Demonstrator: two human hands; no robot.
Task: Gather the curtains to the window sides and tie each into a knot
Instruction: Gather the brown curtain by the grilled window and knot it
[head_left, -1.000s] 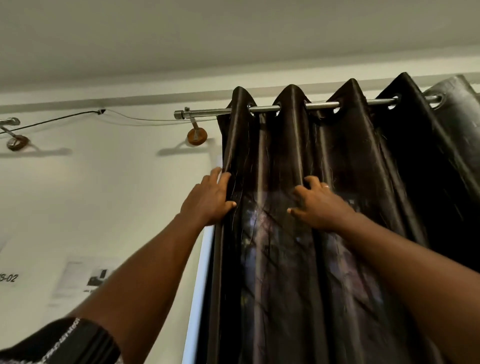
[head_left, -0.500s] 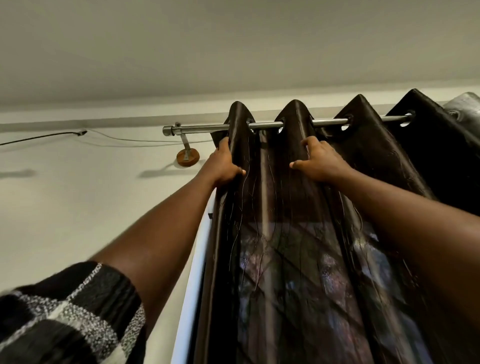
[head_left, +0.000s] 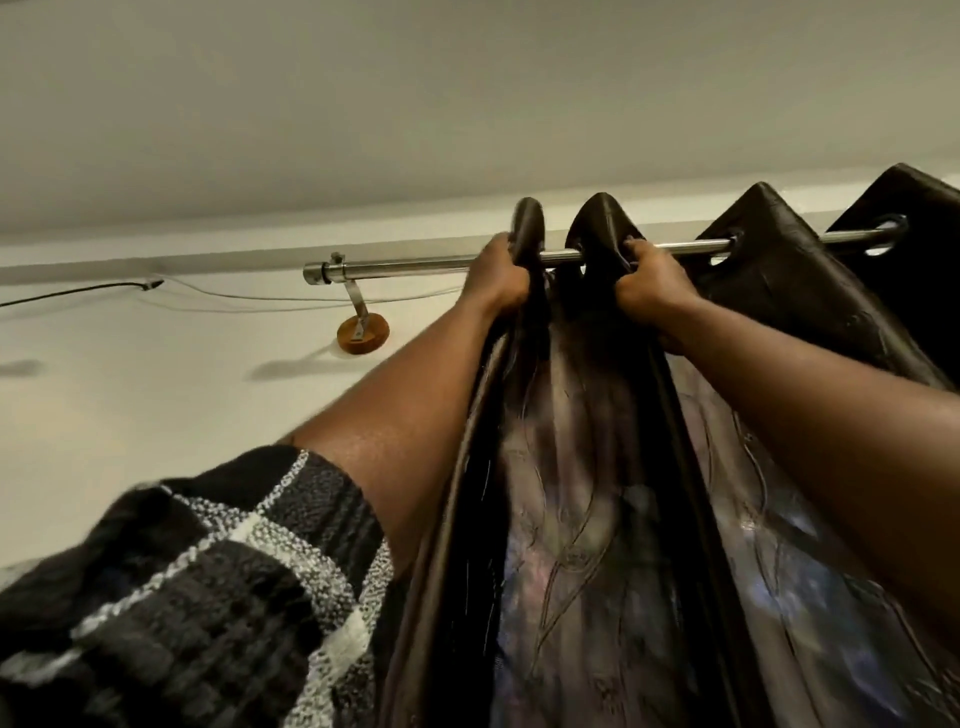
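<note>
- Left of the rod's (head_left: 415, 267) end, a cable (head_left: 78, 292) runs along the pale wall (head_left: 156, 415). A wooden bracket (head_left: 362, 332) sits just below that end.
- Just under the rod, the left hand (head_left: 496, 278) has its grip closed round the outermost fold of the curtain (head_left: 597, 519).
- The right hand (head_left: 649, 288) has its grip clutching the next fold.
- Gathering looks barely begun: the folds further right along the rod hang spread, and no knot shows.

— Any lettering up there? Labels, numbers?
— None legible. Looked over the curtain (head_left: 597, 467), the rod (head_left: 415, 263), the plaid sleeve (head_left: 208, 597): no print, brand or sign to read.
</note>
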